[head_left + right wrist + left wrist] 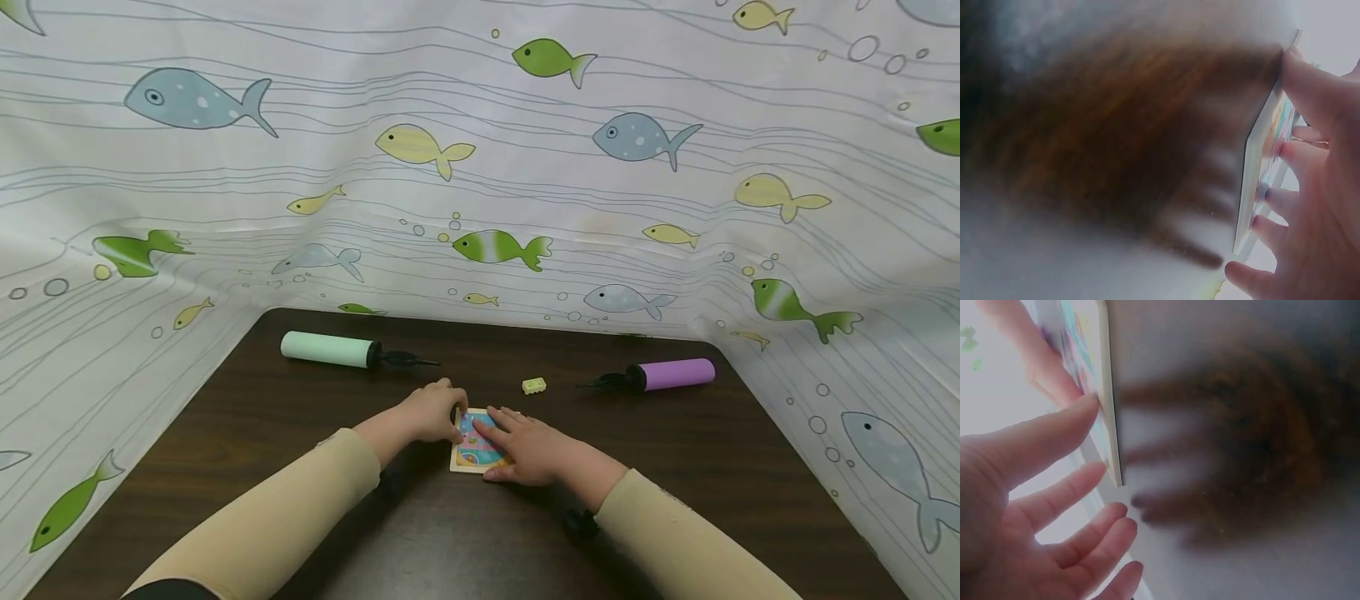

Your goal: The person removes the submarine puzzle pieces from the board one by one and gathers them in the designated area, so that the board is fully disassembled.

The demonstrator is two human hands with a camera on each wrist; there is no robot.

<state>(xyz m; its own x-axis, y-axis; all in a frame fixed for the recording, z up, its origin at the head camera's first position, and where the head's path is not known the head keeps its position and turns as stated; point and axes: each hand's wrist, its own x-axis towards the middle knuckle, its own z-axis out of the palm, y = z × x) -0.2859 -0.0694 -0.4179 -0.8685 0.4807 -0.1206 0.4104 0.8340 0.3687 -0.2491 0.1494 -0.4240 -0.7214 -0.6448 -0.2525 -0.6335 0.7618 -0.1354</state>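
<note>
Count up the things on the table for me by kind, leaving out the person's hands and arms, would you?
Pumps: 2, one mint-green pump and one purple pump
Picture boards: 1, the colourful picture board partly covered by a hand
Small blocks: 1, a pale yellow block
Total: 4

1. Picture board (472, 443) is blue, pink and orange.
2. Tabletop (480, 533) is brown.
3. Far left corner pump (341, 352) is mint and black.
4. Far right corner pump (670, 376) is purple and black.
5. White cloth (330, 46) has coloured fish (636, 137).
</note>
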